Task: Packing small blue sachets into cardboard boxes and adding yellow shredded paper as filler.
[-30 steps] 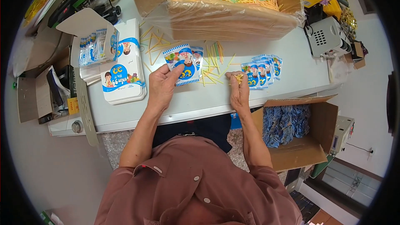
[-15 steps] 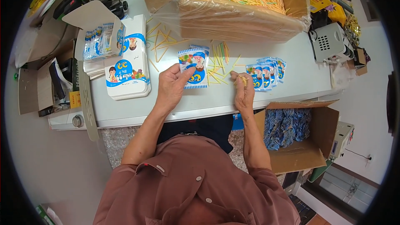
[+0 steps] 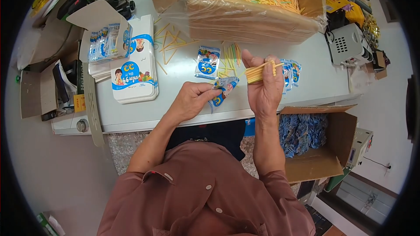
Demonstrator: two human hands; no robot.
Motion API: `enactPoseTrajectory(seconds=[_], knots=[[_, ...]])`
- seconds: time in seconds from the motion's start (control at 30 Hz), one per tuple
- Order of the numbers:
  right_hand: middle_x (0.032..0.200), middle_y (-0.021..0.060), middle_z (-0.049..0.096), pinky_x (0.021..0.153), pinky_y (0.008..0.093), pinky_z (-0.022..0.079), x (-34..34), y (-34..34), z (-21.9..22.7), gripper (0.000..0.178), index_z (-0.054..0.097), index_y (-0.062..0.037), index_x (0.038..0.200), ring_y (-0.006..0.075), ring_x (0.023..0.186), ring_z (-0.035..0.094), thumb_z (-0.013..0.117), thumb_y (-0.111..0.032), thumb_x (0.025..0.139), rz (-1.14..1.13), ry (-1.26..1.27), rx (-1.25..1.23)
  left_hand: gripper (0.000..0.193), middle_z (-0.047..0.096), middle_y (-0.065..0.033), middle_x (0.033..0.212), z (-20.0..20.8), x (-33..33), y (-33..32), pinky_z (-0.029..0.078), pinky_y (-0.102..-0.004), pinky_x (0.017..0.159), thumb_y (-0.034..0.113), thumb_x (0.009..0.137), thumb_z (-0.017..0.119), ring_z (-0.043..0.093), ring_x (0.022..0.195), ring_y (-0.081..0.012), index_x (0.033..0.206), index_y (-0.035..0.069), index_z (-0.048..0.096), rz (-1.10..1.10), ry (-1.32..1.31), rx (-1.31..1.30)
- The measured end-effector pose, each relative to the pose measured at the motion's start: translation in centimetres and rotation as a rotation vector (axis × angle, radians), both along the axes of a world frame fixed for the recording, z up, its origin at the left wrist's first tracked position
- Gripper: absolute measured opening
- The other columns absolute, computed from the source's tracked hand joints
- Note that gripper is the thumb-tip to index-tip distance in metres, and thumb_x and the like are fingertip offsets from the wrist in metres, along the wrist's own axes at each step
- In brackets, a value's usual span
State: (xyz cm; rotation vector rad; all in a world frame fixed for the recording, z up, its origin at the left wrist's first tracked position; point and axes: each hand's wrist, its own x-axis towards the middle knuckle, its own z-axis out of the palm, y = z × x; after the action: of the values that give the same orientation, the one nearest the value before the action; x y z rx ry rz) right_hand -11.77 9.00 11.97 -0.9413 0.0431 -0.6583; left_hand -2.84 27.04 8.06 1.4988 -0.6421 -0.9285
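My left hand [image 3: 191, 100] pinches a small blue-and-white printed packet [image 3: 224, 91] by its edge, tilted above the table. Beside it my right hand [image 3: 265, 85] is raised, its fingers closed round a bundle of thin yellow-orange sticks [image 3: 258, 73]. The bundle's ends point toward the packet, apart from it. A second packet [image 3: 207, 62] lies flat just beyond my left hand. Loose yellow and green sticks [image 3: 230, 61] lie between the hands. Behind my right hand, several more packets [image 3: 292, 73] overlap, partly hidden by it.
A large plastic-lined carton [image 3: 249, 24] full of coloured sticks stands at the back. To the left are a stack of flat printed cartons [image 3: 133, 78] and an open display box [image 3: 107, 43] holding packets. A cardboard box [image 3: 341, 140] of blue-white packets sits lower right, beyond the table edge.
My left hand has drawn a packet nearer and tilted it, uncovering another lying on the table. My right hand has risen and turned, showing the bundle of sticks in its fingers.
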Motion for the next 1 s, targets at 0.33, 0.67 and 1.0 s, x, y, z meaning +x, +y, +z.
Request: enactPoseTrajectory(seconds=[0.33,0.67,1.0], knots=[[0.102,0.0143,0.066,0.106,0.0486,0.043,0.8,1.8,0.5,0.016,0.048,-0.0064,0.115,0.0375,0.12,0.059,0.05,-0.018,0.104,0.047,0.016,-0.06,0.021,0.073,-0.0047,0.085,1.3,-0.4,0.3,0.049,-0.0235,0.073,0.016,0.096,0.063,0.06,0.079,-0.0054,0.1,0.0,0.076,-0.084,0.103,-0.08],[0.098,0.0147,0.068,0.101,0.0467,0.048,-0.1,2.1,-1.1,0.015,0.047,-0.005,0.113,0.0361,0.117,0.062,0.049,-0.016,0.104,0.092,0.069,-0.15,0.02,0.072,-0.0033,0.079,0.2,-0.6,0.2,0.048,-0.0233,0.067,0.016,0.095,0.065,0.059,0.074,-0.0048,0.099,0.0,0.076,-0.035,0.108,-0.094],[0.115,0.0193,0.065,0.104,0.0383,0.044,-0.1,2.5,-2.5,0.02,0.05,0.0001,0.115,0.026,0.116,0.061,0.045,-0.016,0.105,0.194,0.31,-0.1,0.021,0.073,-0.0075,0.095,-1.7,-1.7,-0.6,0.053,-0.0237,0.076,0.009,0.093,0.067,0.064,0.084,-0.0081,0.109,-0.004,0.07,0.096,0.24,-0.162]])
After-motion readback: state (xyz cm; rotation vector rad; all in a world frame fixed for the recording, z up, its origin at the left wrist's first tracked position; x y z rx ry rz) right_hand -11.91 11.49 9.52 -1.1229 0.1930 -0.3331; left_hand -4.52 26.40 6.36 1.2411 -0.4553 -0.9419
